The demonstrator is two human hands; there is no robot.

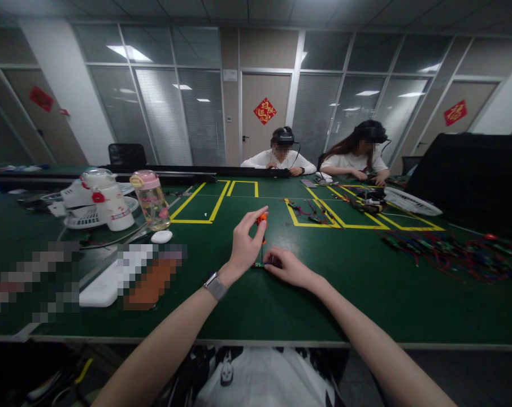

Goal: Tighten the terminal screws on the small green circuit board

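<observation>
My left hand (244,240), with a watch on its wrist, is raised above the table and closed round a screwdriver (262,217) with an orange handle. The thin dark shaft stands nearly upright and runs down to a small green circuit board (259,265) on the green table. At the board's right end, my right hand (290,267) rests low with its fingers curled and pinched on it. The exact contact of the tip with the board is too small to make out.
Wired circuit boards (459,254) lie heaped at the right, more (311,212) inside yellow tape outlines. At the left stand a white bottle (112,200) and a pink-lidded bottle (151,200), near a white oval object (161,237). Two people sit across the table.
</observation>
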